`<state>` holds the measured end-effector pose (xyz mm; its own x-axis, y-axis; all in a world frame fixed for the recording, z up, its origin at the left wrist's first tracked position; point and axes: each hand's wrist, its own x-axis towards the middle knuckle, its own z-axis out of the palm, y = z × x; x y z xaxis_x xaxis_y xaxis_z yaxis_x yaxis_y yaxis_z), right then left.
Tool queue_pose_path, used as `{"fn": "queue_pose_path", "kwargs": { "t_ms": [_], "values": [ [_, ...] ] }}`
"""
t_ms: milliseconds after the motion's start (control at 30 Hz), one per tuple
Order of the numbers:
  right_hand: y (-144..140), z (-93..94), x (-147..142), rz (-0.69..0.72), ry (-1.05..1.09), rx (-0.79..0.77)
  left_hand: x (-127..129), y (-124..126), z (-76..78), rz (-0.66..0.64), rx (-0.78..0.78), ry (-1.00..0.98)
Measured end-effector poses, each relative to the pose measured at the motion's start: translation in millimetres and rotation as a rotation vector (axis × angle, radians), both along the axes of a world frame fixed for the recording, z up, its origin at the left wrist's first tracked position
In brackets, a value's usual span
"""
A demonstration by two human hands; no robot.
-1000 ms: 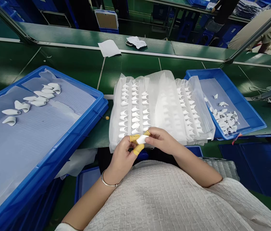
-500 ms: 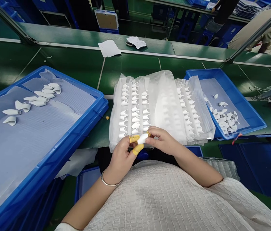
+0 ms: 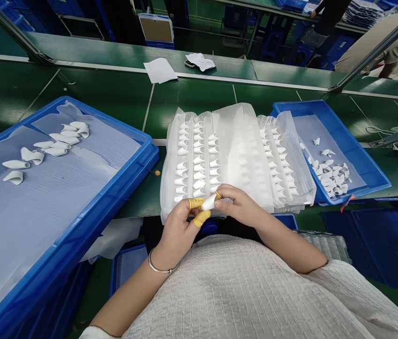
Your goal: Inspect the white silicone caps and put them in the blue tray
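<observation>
Item: small white cap (image 3: 208,201), pinched betw. left hand (image 3: 179,226) and right hand (image 3: 238,207) fingertips, both closed on it, at tray's 6 o'clock edge. Clear tray (image 3: 236,155) of caps beyond; blue bin (image 3: 364,162) at 2 o'clock. Risk: slick finger cots, so cap may slip and drop to lap.

Smooth white plastic piece (image 3: 208,202), clear glossy blister tray (image 3: 237,150) (thin film), hard blue plastic crate (image 3: 121,183).

Stack of clear plastic blister trays (image 3: 236,141) at centre on the green workbench (image 3: 114,94), filled with rows of small white moulded caps (image 3: 199,160). Large blue plastic crate (image 3: 121,174) to the left, smaller blue plastic bin (image 3: 357,150) to the right, each with loose caps inside. Behind the trays, white paper sheet (image 3: 160,70); before them, left hand (image 3: 179,226) and right hand (image 3: 239,205) pinching one white cap (image 3: 208,202) between them.
</observation>
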<state>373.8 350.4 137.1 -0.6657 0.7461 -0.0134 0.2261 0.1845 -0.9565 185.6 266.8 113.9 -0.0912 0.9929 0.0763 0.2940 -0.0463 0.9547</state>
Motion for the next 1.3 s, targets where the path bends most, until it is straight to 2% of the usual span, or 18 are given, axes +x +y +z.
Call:
{"fn": "queue_pose_path", "kwargs": {
  "t_ms": [100,200,267,400,500,700,867,967,1167,1300],
  "values": [
    [-2,-1.5,-1,-0.023,0.043,-0.078,1,0,0.9,-0.002,-0.054,-0.03],
    [-5,-1.6,-1,0.002,0.055,-0.081,2,1,1.8,-0.001,-0.12,-0.098],
    [-7,0.1,-2,0.027,-0.007,0.0,3,1,2.7,-0.005,-0.146,-0.152],
    [-9,5.0,-3,0.05,-0.118,0.297,3,3,6.8,0.012,-0.164,-0.157],
    [-11,5.9,-3,0.052,-0.137,0.377,2,4,11.0,0.003,-0.139,-0.163],
    [-12,5.9,-2,0.045,-0.089,0.289,0,5,11.3,-0.026,-0.182,-0.309],
    [-12,7.0,-2,0.034,-0.098,0.332,2,4,8.9,-0.03,-0.184,-0.348],
    [-11,4.3,0,0.031,-0.09,0.275,3,3,6.2,0.005,-0.141,-0.271],
    [-6,-1.0,2,-0.064,0.004,-0.073,-1,1,-3.0,-0.015,0.091,-0.001],
    [-4,2.1,2,-0.051,0.063,-0.122,-1,0,-3.4,-0.031,0.056,0.035]
  ]
}}
